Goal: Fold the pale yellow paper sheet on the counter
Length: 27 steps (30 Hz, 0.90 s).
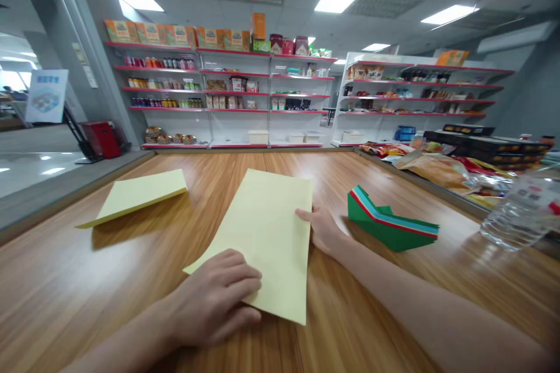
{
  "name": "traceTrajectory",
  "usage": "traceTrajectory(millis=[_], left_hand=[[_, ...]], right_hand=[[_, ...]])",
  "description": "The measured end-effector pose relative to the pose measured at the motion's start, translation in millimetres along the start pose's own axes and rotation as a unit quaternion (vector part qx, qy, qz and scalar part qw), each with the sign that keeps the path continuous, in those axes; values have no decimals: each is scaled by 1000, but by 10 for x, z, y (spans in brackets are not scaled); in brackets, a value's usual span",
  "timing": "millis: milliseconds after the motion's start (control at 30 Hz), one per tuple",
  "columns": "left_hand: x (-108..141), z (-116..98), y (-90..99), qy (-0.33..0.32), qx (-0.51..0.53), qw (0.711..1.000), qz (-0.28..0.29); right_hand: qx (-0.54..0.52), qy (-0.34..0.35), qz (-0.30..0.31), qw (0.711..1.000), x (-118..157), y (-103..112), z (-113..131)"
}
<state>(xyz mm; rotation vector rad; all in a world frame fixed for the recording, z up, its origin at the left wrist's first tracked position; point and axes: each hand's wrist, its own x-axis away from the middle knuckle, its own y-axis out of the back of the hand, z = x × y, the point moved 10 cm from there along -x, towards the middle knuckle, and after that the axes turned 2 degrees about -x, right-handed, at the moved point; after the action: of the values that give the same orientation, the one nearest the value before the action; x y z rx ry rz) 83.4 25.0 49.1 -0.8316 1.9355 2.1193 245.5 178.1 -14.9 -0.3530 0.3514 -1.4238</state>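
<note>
A pale yellow sheet of paper [266,227] lies before me at the middle of the wooden table, its near right corner raised a little. My left hand [223,294] grips the near edge, fingers on top and thumb below. On the right edge is my right hand [321,227], thumb on the upper face and the other fingers hidden behind the paper. To the right stands a folded paper boat [391,224] in green with blue, white and red stripes. At the left rests another pale yellow piece of paper [142,195], bent so that part of it stands off the table.
A clear plastic bottle [518,215] is at the right edge of the wooden table [144,280]. Beyond that edge are snack packets [437,169] and stacked black boxes [490,148]. Stocked shelves [236,93] line the far side.
</note>
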Motion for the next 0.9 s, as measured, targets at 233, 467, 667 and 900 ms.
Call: traceTrajectory(millis=[233, 467, 667, 900], left_hand=[[448, 787, -397, 207, -29, 951, 228], [441, 802, -350, 207, -33, 950, 231], [473, 777, -399, 221, -39, 948, 226], [805, 1514, 254, 430, -272, 861, -17]], right_hand=[[25, 5, -18, 1000, -50, 31, 13], [64, 14, -76, 995, -38, 187, 114], [90, 59, -95, 990, -44, 218, 126], [83, 104, -140, 981, -48, 348, 233]])
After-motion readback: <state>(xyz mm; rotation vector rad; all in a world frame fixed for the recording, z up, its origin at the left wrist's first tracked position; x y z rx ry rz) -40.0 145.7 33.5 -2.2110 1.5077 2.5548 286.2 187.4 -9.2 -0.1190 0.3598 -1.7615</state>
